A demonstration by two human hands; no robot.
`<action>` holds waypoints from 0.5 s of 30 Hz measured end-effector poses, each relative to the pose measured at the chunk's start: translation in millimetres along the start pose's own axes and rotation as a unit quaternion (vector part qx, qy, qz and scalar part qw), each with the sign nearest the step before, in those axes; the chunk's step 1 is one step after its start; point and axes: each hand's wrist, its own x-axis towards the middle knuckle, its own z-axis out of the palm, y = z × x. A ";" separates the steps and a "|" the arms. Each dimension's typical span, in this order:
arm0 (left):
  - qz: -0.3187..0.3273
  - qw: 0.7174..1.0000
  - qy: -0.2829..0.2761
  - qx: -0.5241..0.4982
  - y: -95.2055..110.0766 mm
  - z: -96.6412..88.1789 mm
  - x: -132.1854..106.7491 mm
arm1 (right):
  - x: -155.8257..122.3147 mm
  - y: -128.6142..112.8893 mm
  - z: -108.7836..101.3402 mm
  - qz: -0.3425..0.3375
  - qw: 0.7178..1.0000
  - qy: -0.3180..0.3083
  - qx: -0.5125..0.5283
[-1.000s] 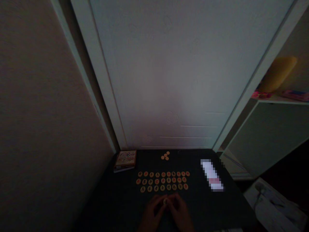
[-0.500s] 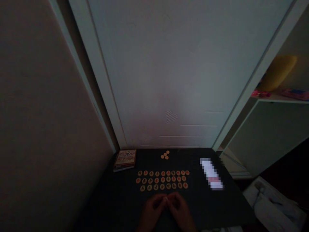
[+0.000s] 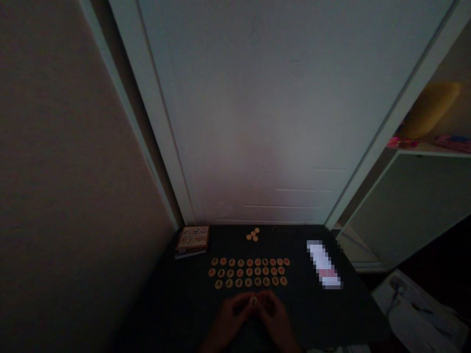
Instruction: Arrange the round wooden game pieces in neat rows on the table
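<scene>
My left hand [image 3: 235, 312] and my right hand [image 3: 270, 311] meet at the near part of the dark table. Between their fingertips they pinch one small round xiangqi piece [image 3: 254, 301], its marked face partly showing. Just beyond the hands, several round xiangqi pieces [image 3: 248, 282] lie in three rows, marked in red or dark characters. Farther back, a small cluster of pale discs [image 3: 253, 234] lies with no marks that I can make out.
A printed box [image 3: 193, 240] sits at the table's back left corner. At the right lies a blurred-out white and pink strip [image 3: 324, 264]. The dark table [image 3: 176, 304] meets a white panel [image 3: 235, 122] behind and a wall [image 3: 73, 196] at left.
The piece between my fingertips now shows more of its marked face. My hands stay in nearly the same place; the view has shifted slightly. The rows look unchanged.
</scene>
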 end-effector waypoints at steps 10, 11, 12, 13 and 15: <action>-0.018 0.999 0.047 -0.009 -4.2 3.9 3.5 | 0.6 -0.3 -1.8 0.003 1.000 0.004 -0.024; -0.020 0.999 0.044 -0.012 -5.5 3.8 3.8 | 0.1 -0.8 -1.6 0.003 1.000 0.004 -0.025; -0.023 0.999 0.041 -0.016 -6.7 3.6 4.3 | -0.6 -1.4 -1.3 0.001 1.000 0.003 -0.025; -0.025 0.999 0.039 -0.019 -7.7 3.3 4.9 | -1.3 -1.9 -0.9 -0.002 1.000 0.001 -0.025; -0.032 0.999 0.038 -0.015 -8.9 2.4 6.1 | -2.6 -2.8 0.0 -0.005 1.000 -0.001 -0.028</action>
